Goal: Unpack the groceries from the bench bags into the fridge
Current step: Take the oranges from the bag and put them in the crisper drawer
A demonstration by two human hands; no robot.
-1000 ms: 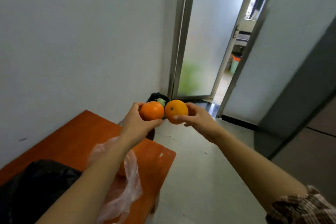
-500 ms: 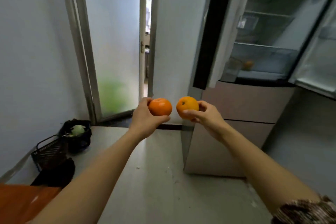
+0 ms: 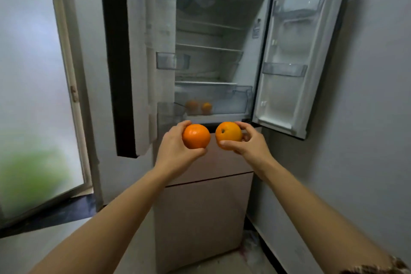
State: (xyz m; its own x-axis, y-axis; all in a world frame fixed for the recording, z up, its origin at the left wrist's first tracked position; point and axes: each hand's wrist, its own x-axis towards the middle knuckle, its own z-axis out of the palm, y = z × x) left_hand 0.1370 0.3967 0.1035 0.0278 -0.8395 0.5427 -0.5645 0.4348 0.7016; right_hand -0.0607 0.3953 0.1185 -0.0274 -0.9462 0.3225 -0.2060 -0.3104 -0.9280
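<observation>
My left hand point(image 3: 175, 151) grips a deep orange fruit point(image 3: 196, 136), and my right hand point(image 3: 249, 143) grips a lighter orange fruit point(image 3: 228, 134). Both are held side by side, just apart, in front of the open fridge point(image 3: 213, 58), below its lowest clear drawer point(image 3: 226, 100). Two more oranges point(image 3: 199, 105) lie inside that drawer, seen through its front. The fridge shelves above look bare. Neither the bench nor the bags are in sight.
Both fridge doors stand open: the left door point(image 3: 133, 58) edge-on and the right door point(image 3: 298, 51) swung against the grey wall. Closed beige lower drawers point(image 3: 204, 207) sit under my hands. A frosted glass door point(image 3: 33, 95) is at the left.
My view has turned right from the bench and doorway to face the open fridge. Both hands still hold their oranges, now closer to the fridge's lower drawer.
</observation>
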